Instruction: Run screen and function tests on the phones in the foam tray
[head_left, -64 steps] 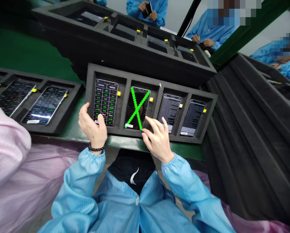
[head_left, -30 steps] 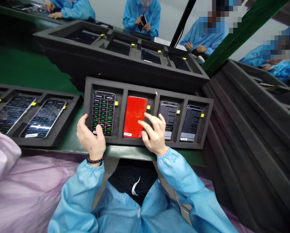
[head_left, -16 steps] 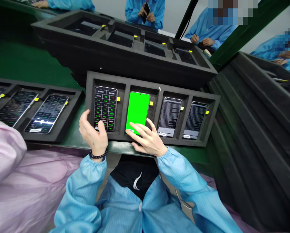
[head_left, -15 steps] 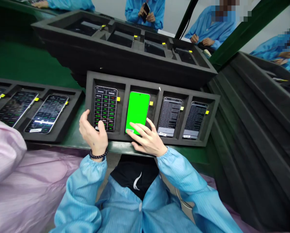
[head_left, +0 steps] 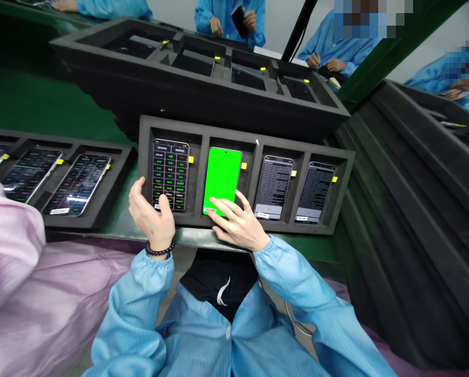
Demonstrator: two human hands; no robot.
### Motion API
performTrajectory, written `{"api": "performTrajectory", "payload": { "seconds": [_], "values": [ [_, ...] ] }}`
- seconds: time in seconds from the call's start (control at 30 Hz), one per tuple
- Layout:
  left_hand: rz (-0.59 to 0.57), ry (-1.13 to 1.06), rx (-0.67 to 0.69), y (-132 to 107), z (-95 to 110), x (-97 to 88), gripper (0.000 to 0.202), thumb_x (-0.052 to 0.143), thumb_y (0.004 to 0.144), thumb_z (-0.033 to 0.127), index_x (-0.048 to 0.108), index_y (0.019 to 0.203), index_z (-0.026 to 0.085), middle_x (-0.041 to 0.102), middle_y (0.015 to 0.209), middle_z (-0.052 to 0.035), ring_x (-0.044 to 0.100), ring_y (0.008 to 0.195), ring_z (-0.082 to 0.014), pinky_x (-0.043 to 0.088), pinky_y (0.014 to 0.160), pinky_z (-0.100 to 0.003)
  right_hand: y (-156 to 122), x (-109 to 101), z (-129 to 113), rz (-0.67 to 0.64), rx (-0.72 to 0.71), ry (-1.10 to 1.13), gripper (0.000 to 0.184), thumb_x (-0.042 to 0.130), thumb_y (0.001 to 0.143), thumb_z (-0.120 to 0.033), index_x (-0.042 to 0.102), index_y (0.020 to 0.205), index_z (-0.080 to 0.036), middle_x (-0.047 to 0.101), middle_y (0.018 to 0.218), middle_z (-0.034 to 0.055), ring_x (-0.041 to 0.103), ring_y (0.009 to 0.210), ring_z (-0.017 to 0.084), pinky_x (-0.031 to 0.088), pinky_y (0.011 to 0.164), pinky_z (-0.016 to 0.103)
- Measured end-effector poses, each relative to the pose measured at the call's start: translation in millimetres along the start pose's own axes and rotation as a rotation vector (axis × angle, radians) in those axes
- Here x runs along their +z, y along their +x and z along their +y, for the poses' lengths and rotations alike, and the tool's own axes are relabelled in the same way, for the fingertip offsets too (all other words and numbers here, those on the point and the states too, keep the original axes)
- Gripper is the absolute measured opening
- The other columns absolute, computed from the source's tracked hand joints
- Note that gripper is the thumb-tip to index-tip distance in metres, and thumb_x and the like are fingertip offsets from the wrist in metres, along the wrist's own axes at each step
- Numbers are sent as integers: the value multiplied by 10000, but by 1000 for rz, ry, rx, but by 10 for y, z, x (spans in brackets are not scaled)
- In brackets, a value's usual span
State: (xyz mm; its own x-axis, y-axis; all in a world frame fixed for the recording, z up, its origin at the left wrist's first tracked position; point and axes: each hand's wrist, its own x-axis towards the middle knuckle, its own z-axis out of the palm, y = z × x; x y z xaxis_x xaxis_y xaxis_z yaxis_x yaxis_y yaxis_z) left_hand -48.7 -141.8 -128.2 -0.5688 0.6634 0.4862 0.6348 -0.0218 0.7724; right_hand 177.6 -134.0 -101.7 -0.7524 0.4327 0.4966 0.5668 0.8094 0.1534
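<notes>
A black foam tray (head_left: 242, 139) in front of me holds several phones, each in its own slot. The second phone (head_left: 222, 175) shows a plain green screen. My right hand (head_left: 240, 225) lies open over its lower end, fingers spread, fingertips on the bottom of the screen. My left hand (head_left: 152, 212) rests at the tray's left front corner, its thumb on the lower edge of the first phone (head_left: 170, 173), which shows a grid menu. Two phones further right, one (head_left: 274, 186) and another (head_left: 315, 191), show text lists.
A second foam tray (head_left: 97, 209) with lit phones lies to the left on the green belt (head_left: 42, 104). A larger tray (head_left: 195, 89) stands behind. Stacked dark trays (head_left: 407, 220) rise on the right. People in blue coats (head_left: 336, 52) work across the line. A pink sleeve (head_left: 10, 241) is at left.
The second phone's screen went from a green cross to red, then to full green. My right hand slid down to the phone's lower end. My left hand has stayed put.
</notes>
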Motion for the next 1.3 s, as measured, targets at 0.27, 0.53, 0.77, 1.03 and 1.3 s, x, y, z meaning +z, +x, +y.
{"api": "performTrajectory", "payload": {
  "seconds": [0.27, 0.53, 0.77, 1.03, 1.3],
  "values": [
    [48, 5, 116, -12, 26, -13, 542, 493, 963, 418, 480, 1441, 162, 517, 1488, -192, 465, 1426, -299, 359, 1208, -466, 9, 6, -15, 58, -16, -13, 330, 521, 987, -289, 672, 1262, -186, 690, 1384, 107, 633, 1212, 229, 257, 1285, 542],
    [-224, -53, 625, 433, 575, 111, 385, 402, 978, 237, 703, 1215, 192, 726, 1220, -91, 596, 1204, -236, 429, 1132, -434, 18, 8, -19, 83, -51, -45, 330, 488, 998, -296, 678, 1240, -176, 692, 1384, 91, 631, 1212, 215, 217, 1309, 524],
    [-478, 128, 759, 814, 892, 456, 446, 390, 991, 279, 654, 1326, 151, 702, 1287, -118, 565, 1183, -304, 439, 1025, -495, -29, 59, -15, 44, -44, -9, 368, 503, 1001, -306, 637, 1331, -213, 659, 1427, 97, 611, 1255, 224, 294, 1275, 544],
    [-489, 159, 749, 791, 898, 477, 452, 411, 983, 384, 688, 1255, 153, 692, 1133, -132, 523, 1158, -325, 439, 1038, -527, -25, 81, -9, 131, -76, -21, 327, 462, 1022, -298, 678, 1248, -203, 677, 1396, 94, 621, 1218, 215, 347, 1236, 544],
    [-584, -162, 527, 847, 835, 438, 510, 545, 922, 484, 604, 1338, 194, 664, 1169, -105, 558, 1168, -278, 422, 1128, -506, -188, 1, 10, 296, 103, 121, 401, 544, 958, -229, 633, 1348, -223, 642, 1439, 99, 613, 1229, 222, 347, 1233, 503]
  ]
}}
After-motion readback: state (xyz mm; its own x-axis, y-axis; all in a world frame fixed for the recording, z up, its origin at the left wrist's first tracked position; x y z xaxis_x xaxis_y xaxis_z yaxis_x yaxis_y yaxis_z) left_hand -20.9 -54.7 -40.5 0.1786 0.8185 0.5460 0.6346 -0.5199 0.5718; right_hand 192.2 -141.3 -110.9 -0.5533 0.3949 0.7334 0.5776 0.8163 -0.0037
